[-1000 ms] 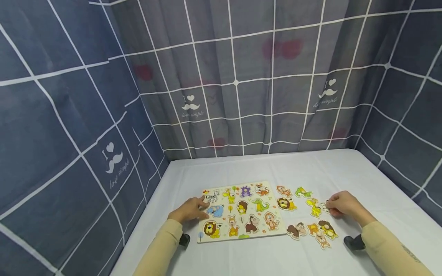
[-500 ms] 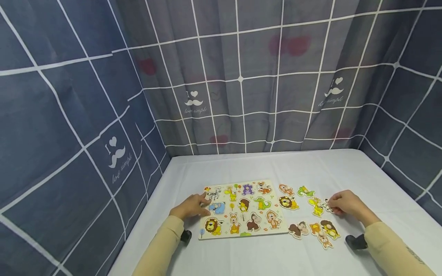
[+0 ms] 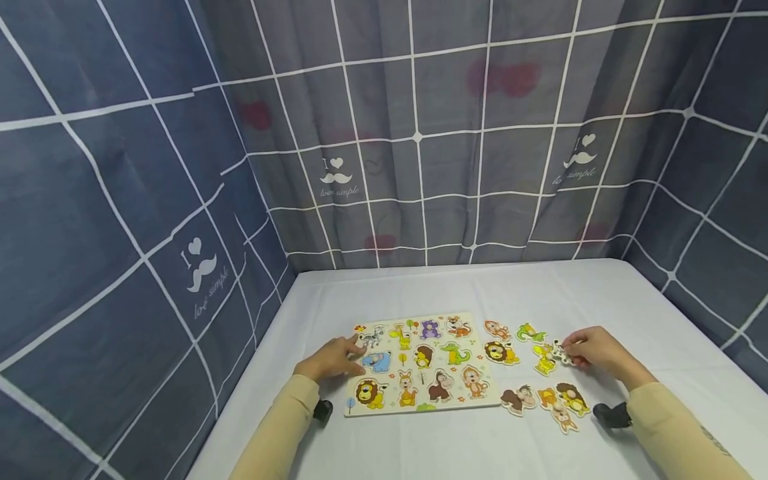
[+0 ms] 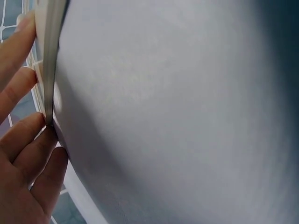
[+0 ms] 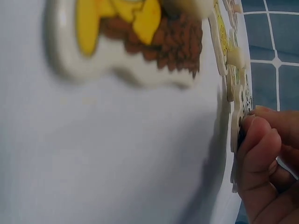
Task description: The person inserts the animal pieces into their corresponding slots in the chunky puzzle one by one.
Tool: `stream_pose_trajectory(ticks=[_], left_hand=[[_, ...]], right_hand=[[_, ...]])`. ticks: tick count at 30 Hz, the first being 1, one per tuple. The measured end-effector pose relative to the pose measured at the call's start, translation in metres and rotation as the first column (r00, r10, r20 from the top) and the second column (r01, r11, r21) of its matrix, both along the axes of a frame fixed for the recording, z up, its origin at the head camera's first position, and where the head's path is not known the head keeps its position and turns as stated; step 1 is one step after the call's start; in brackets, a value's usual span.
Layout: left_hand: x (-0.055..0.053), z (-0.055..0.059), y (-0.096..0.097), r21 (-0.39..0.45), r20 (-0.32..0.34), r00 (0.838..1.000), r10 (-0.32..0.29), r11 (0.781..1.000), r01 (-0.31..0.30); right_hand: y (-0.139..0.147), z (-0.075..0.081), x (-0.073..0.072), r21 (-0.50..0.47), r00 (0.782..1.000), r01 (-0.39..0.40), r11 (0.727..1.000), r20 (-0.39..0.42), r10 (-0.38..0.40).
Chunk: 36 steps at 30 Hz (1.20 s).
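A puzzle board (image 3: 384, 410) printed with animal pictures lies on the white table in the head view. My left hand (image 3: 332, 360) rests at its left edge, fingers fairly straight; in the left wrist view the left fingertips (image 4: 49, 135) touch the board's side (image 4: 51, 70). My right hand (image 3: 600, 350) pinches a black-and-white zebra puzzle piece (image 3: 561, 353), its knob hidden by the fingers. In the right wrist view that zebra piece (image 5: 236, 123) stands slightly tilted under the right fingertips. A giraffe piece (image 3: 545, 360) lies directly left of it, seemingly touching or overlapping.
Right of the board lie several loose pieces: a monkey (image 3: 497, 329), a crocodile (image 3: 531, 333), a lion (image 3: 502, 353), a gorilla (image 3: 519, 400), a kangaroo (image 3: 563, 419) and a hedgehog (image 3: 573, 399). Grey-blue gridded curtains (image 3: 444, 167) enclose the table (image 3: 390, 293) at back and sides.
My right hand has moved slightly left and up with the zebra piece, and the giraffe piece has shifted a little left. My left hand stays at the board's edge.
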<state>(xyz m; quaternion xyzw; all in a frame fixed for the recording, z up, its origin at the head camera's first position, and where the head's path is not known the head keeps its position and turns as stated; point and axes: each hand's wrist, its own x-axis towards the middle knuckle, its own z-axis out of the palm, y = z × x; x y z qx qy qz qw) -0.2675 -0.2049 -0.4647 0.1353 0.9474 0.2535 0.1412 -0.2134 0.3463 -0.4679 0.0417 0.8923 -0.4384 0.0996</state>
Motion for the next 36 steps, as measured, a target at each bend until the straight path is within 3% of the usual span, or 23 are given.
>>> stream_pose_trajectory(ticks=[21,36], left_hand=[[0.001,0.001,-0.001,-0.013,0.005,1.000,0.007,1.000,-0.007],[0.000,-0.001,-0.001,-0.023,-0.004,1.000,-0.012,1.000,0.012]], right_hand=[[-0.023,0.006,-0.011,-0.012,0.998,-0.048,0.999,-0.040,0.048],[-0.059,0.010,-0.022,-0.057,0.994,-0.095,0.994,-0.063,0.092]])
